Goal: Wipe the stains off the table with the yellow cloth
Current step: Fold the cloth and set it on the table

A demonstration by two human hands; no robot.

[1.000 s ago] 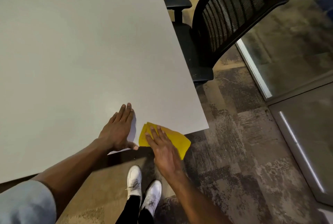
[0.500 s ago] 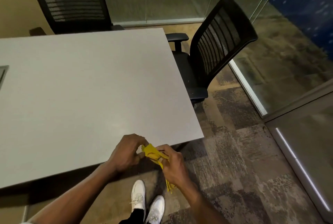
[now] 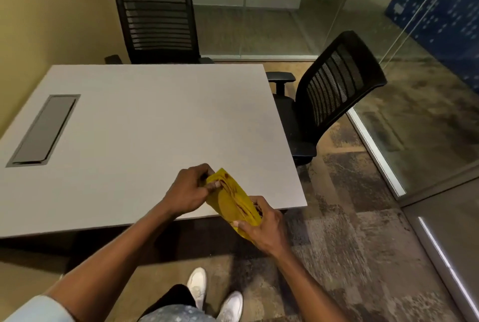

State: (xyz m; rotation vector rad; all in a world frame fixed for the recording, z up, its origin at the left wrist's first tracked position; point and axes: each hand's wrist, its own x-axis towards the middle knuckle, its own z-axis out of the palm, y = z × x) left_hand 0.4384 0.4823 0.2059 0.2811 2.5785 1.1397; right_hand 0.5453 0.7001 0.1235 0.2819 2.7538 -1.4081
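The yellow cloth (image 3: 232,198) is held up in the air over the near right corner of the white table (image 3: 145,125), folded, with dark red marks showing on it. My left hand (image 3: 189,191) pinches its upper end. My right hand (image 3: 261,223) grips its lower end, just off the table's front edge. I see no stains on the visible tabletop.
A grey cable hatch (image 3: 44,130) is set into the table at the left. One black mesh chair (image 3: 155,21) stands at the far side, another (image 3: 329,93) at the right. Glass walls run along the right and back. My white shoes (image 3: 215,293) stand on patterned carpet.
The cloth lay flat on the table corner under my right hand, my left hand flat beside it. Both hands have lifted it and now hold it stretched between them. My view has risen.
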